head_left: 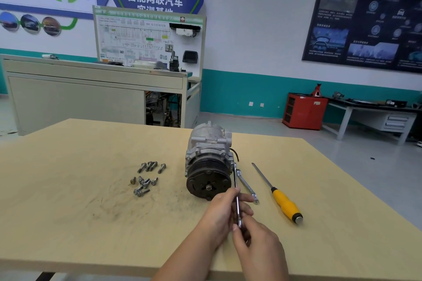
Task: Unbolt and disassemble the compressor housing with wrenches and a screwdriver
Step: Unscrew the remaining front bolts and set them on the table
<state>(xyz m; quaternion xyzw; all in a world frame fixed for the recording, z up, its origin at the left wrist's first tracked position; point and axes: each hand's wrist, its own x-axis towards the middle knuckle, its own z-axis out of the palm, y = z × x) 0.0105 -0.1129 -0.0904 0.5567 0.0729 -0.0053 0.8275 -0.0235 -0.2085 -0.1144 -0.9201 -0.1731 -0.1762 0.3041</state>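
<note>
The left hand [222,211] and right hand [259,244] both pinch one wrench [235,179], whose far head seemingly meets the compressor [209,155] just beyond them; a screwdriver [284,202] lies to their right.

Left hand [225,210] and right hand [258,242] close together, forearms reaching forward, fingers [246,197] (both sets curled) pinching a slim wrench [235,178]
</note>
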